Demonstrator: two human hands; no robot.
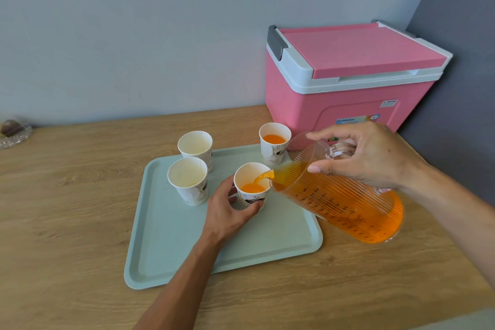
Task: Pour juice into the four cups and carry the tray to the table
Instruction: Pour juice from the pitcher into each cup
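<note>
**Four cups, two holding juice, one jug tipped over the tray**

Four white paper cups with dark prints stand upright on one pale green rectangular plastic tray [166, 249], which lies on the wooden worktop [67, 222]. Two hold orange juice [273, 139]: the far-right cup [275, 153] at the tray's far right corner, and the middle cup [251, 177]. Two show white inside: the far-left cup [195, 146] at the tray's far edge, and the near-left cup [188, 182] just in front of it.

One clear ribbed plastic measuring jug [340, 206] hangs over the tray's right edge, tipped well over. Its long axis runs from the spout at left to the base at right, nearer the worktop's front edge. The spout points left over the middle cup's rim, and a stream of juice falls in.

The right hand [375, 155] grips the jug's handle from above, fingers curled round it. The left hand [230, 211] wraps thumb and fingers round the middle cup's lower wall.

One pink cooler box [348, 104], lid closed, sits at the worktop's far right corner. One glass dish [13, 134] sits at its far left edge.
</note>
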